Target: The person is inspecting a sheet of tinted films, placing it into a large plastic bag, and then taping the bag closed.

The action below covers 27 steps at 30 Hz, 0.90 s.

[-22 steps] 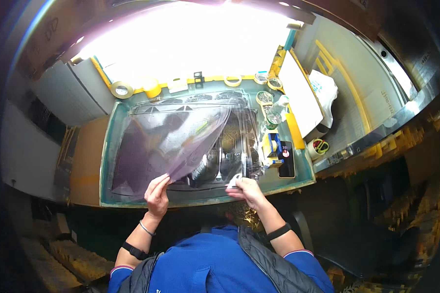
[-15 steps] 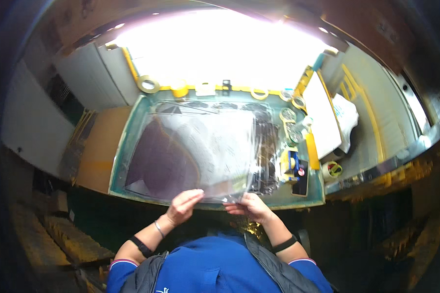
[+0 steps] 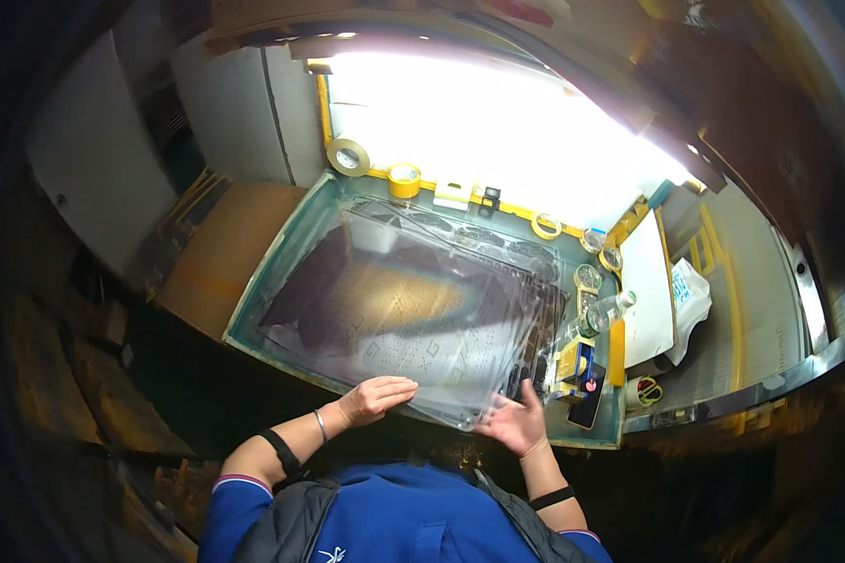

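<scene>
A big clear sheet [image 3: 413, 310] is spread flat on the green bench [image 3: 282, 272]. Its near edge is pressed by the left hand [image 3: 376, 399], fingers flat, and touched by the open right hand [image 3: 512, 422].

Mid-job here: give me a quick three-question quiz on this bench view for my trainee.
1. True or false: the left hand lies flat on the near edge of the transparent film sheet.
2. Which lies closest to the right hand? A) the clear bottle B) the dark phone C) the tape roll
3. Fill in: the sheet lies on a table with a ____ rim.

Key: 1 true; 2 B; 3 green (teal).
</scene>
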Motion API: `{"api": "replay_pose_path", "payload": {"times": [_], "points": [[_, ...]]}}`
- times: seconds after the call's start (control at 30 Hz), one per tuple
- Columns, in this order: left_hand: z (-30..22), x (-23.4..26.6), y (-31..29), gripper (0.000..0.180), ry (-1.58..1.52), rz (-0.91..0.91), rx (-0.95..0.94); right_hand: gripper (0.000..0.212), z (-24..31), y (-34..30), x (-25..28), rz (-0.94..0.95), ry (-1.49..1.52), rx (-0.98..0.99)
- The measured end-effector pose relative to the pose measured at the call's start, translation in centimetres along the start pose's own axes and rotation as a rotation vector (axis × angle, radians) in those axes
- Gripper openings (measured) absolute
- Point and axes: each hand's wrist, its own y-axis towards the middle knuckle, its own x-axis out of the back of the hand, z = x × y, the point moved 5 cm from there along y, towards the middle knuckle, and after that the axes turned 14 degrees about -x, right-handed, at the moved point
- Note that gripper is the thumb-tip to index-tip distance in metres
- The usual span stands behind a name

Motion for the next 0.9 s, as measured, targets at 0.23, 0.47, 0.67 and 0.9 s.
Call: {"api": "replay_pose_path", "payload": {"times": [0.23,0.47,0.67,0.9], "points": [[-2.4,-0.3,-1.9,0.020,-0.008,0.224,-0.331,0.034,1.8,5.6,7.1,-0.652,-0.093,0.002],[-2.6,2.8,-3.8,0.020,0.017,0.144,-0.015,0.019,-1.1,9.3,6.1,-0.621,-0.343,0.081],[-5.4,8.2,-5.7,0.013,0.087,-0.225,0.473,0.023,-0.4,9.6,0.9,-0.421,-0.462,0.463],[-0.5,8.7,-13.4,0.065,-1.272,-1.227,1.387,0.018,0.2,5.4,-2.8,-0.353,-0.668,0.458]]}}
